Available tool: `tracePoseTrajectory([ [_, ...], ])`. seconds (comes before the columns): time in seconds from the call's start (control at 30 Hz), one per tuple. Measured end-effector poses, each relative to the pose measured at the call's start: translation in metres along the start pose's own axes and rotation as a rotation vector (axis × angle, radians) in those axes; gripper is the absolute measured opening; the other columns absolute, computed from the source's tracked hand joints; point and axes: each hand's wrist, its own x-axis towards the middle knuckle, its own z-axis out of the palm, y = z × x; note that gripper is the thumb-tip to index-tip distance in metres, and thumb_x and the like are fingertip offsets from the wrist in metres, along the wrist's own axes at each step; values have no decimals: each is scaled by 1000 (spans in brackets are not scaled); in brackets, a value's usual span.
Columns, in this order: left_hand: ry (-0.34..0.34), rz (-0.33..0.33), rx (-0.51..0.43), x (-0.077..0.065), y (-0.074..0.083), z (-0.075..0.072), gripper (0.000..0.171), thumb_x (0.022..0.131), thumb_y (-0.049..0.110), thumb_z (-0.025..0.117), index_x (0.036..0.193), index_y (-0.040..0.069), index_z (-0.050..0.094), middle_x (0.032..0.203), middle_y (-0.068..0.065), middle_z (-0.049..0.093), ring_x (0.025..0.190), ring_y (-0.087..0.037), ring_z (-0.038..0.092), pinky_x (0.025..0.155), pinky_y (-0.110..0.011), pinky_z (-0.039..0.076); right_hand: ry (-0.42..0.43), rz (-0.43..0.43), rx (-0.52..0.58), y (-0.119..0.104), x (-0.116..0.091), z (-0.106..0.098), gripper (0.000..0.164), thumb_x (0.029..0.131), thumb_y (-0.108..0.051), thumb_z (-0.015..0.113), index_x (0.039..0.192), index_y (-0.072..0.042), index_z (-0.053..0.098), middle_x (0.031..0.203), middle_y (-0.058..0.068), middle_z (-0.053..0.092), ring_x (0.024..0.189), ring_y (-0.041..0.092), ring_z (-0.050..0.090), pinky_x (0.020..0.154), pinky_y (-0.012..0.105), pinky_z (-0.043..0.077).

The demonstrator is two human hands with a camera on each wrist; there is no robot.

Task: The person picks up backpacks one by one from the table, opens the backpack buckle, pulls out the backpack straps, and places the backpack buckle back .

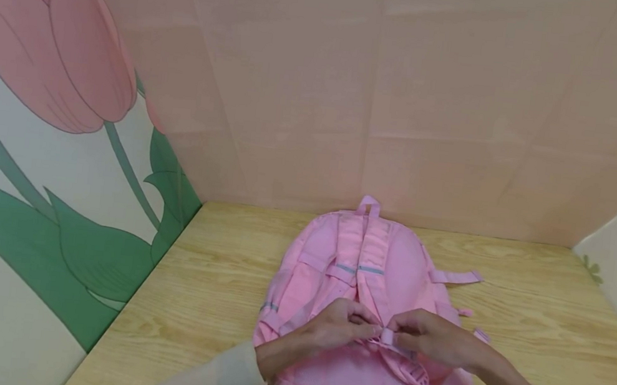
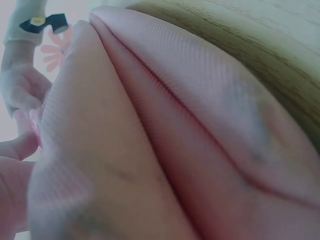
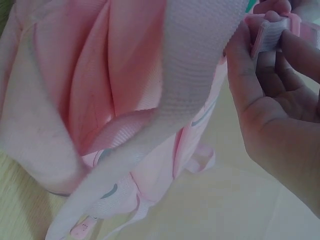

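A pink backpack (image 1: 318,369) lies on the wooden table with its shoulder straps (image 1: 376,250) facing up. Over its lower half, both hands meet at a short piece of pink webbing (image 3: 274,37) and a pink plastic buckle (image 3: 295,21). My right hand (image 1: 437,338) pinches the webbing between thumb and fingers. From the other side, my left hand (image 1: 336,326) holds the buckle end, its fingertips close to the right ones. The backpack's fabric fills most of the left wrist view, so the left fingers show only partly there.
A loose strap (image 1: 458,276) sticks out from the backpack's right side onto the table (image 1: 544,317). Another buckle (image 1: 416,374) hangs near the right hand. Behind the table rises a covered wall (image 1: 408,102); a tulip-painted wall (image 1: 77,193) borders the left.
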Motion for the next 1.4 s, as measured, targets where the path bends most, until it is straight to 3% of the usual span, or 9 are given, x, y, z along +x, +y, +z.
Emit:
tracePoseTrajectory([
  [0.3,8,14,37,-1,0,1,14,84,6,64,94,-4,64,82,-18,66,67,-17,65,66,-35,56,-10,-7,7,2,-2,-1,15,94,-7,46,96,-3,61,67,27,45,57,8,46,45,26,45],
  [0.67,0,2,28,-2,1,1,14,84,6,63,94,-4,63,78,-14,67,71,-24,66,68,-37,56,8,59,-1,-2,-5,-2,12,92,-6,49,93,-1,59,73,18,56,65,12,55,56,31,53],
  [0.87,-2,-2,28,-1,1,1,14,84,6,63,94,-4,63,78,-13,67,71,-22,66,67,-36,56,-11,44,8,-2,-3,-2,10,92,-3,48,88,-1,58,69,24,48,62,8,50,52,24,49],
  [1.07,3,3,31,0,0,1,14,84,6,64,93,-4,63,77,-12,67,68,-18,65,66,-35,56,-5,29,8,-2,-2,-2,11,91,-3,49,90,-2,60,68,8,50,60,5,48,50,21,47],
  [1.3,23,-4,35,0,0,2,14,83,7,65,92,-3,64,76,-9,67,65,-15,63,66,-39,56,-6,-7,15,-2,-2,-2,13,92,-5,48,93,-1,61,69,25,51,61,7,53,51,30,52],
  [1.4,25,-7,29,-1,0,2,13,83,7,65,93,-3,64,75,-10,66,65,-17,64,66,-40,56,1,-16,8,-3,-1,-2,14,92,-5,49,92,-2,62,66,23,51,60,6,52,49,27,50],
])
